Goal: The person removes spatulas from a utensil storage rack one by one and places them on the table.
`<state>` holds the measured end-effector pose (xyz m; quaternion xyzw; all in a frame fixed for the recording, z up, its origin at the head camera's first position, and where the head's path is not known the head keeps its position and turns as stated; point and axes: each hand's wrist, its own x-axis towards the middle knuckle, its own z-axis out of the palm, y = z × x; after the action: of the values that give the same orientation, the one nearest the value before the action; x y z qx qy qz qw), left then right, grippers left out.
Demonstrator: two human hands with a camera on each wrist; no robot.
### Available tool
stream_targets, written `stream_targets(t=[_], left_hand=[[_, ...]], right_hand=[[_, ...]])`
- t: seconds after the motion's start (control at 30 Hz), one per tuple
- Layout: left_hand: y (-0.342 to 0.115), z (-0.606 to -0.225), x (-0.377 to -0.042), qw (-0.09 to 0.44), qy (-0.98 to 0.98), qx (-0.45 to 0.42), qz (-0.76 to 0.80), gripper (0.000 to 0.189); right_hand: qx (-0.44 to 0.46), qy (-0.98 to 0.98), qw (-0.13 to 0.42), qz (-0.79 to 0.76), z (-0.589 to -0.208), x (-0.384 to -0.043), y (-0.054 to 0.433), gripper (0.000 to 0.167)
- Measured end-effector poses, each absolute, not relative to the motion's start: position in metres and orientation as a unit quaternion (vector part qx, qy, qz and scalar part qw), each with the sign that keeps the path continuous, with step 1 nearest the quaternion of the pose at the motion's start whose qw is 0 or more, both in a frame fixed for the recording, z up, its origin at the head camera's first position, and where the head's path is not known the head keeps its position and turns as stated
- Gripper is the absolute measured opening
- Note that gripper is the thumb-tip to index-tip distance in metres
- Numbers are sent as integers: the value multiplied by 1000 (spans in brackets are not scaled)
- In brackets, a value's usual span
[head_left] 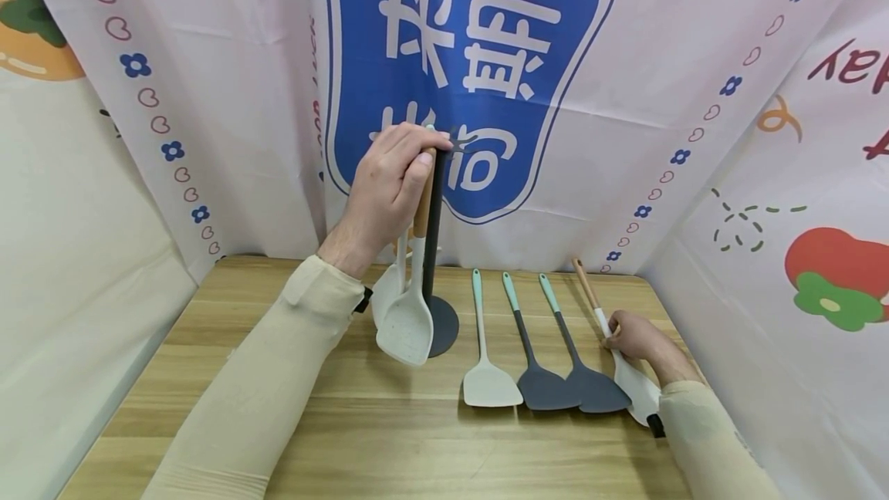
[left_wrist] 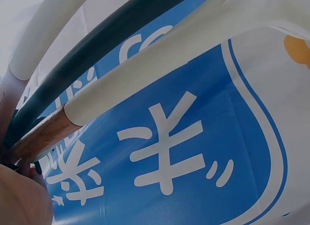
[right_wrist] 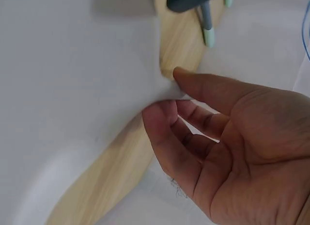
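Observation:
My left hand (head_left: 389,184) is at the top of a dark utensil stand (head_left: 444,322), its thumb and fingers around the upper wooden handle of a white spatula (head_left: 406,334). That spatula hangs head down beside the pole, with another white utensil (head_left: 383,295) partly hidden behind it. Wooden handle ends (left_wrist: 43,133) show near the fingers in the left wrist view. At the table's right, my right hand (head_left: 642,342) pinches the neck of a second white spatula (head_left: 635,384) with a wooden handle. Its broad white head (right_wrist: 72,89) fills much of the right wrist view.
Left of the right hand, a white spatula (head_left: 490,386) with a mint handle and two grey spatulas (head_left: 545,390) lie in a row on the wooden table (head_left: 389,446). Printed cloth (head_left: 264,137) hangs behind the table and at both sides.

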<state>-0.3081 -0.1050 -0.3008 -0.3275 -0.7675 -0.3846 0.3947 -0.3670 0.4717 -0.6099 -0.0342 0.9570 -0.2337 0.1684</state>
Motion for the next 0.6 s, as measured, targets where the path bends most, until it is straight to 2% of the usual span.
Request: stream_targets(t=[0.3, 0.53, 0.6], left_hand=[[-104, -300, -307, 393, -769, -326, -385, 49], [-105, -300, -306, 392, -769, -326, -384, 49], [-105, -300, -307, 391, -770, -326, -384, 49]], right_hand=[[-40, 956, 185, -224, -598, -362, 467, 31], [-21, 951, 215, -221, -511, -310, 402, 30], [-14, 950, 217, -222, -498, -301, 392, 29]])
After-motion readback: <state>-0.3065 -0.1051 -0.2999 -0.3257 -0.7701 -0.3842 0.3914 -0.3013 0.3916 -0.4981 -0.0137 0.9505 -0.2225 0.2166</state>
